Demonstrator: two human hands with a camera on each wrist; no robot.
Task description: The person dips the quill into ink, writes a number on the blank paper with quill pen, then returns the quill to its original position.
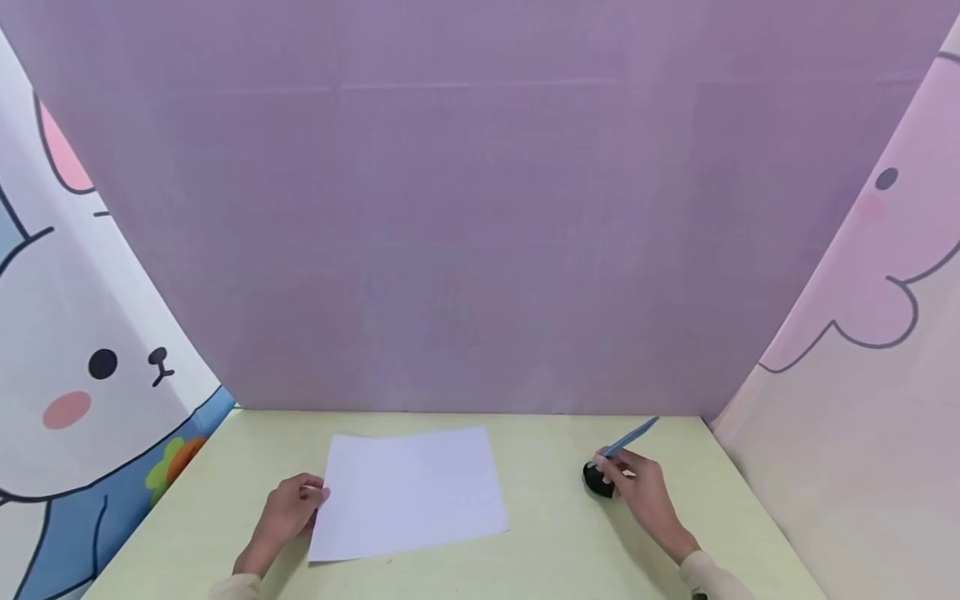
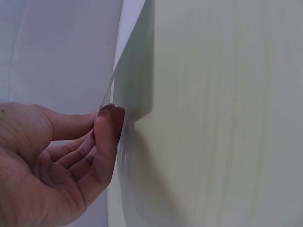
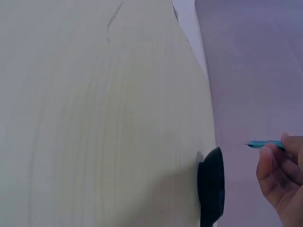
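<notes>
A white sheet of paper [image 1: 411, 493] lies on the left part of the table. My left hand [image 1: 291, 506] pinches its left edge between thumb and fingers. In the left wrist view, thumb and fingertips of the left hand [image 2: 61, 161] meet on the paper [image 2: 130, 71], whose edge stands off the tabletop there. Farther right, my right hand [image 1: 637, 487] grips a slim blue pen [image 1: 632, 436] over a round black dish-like piece [image 1: 596, 481]. From the right wrist, the pen's thin tip [image 3: 258, 144] shows apart from the black piece [image 3: 211, 187].
The pale yellow tabletop [image 1: 547, 517] ends at a purple backdrop [image 1: 480, 250]. Cartoon-printed walls [image 1: 90, 400] flank it on both sides. A dark scratch-like mark [image 3: 113, 19] appears on the table in the right wrist view.
</notes>
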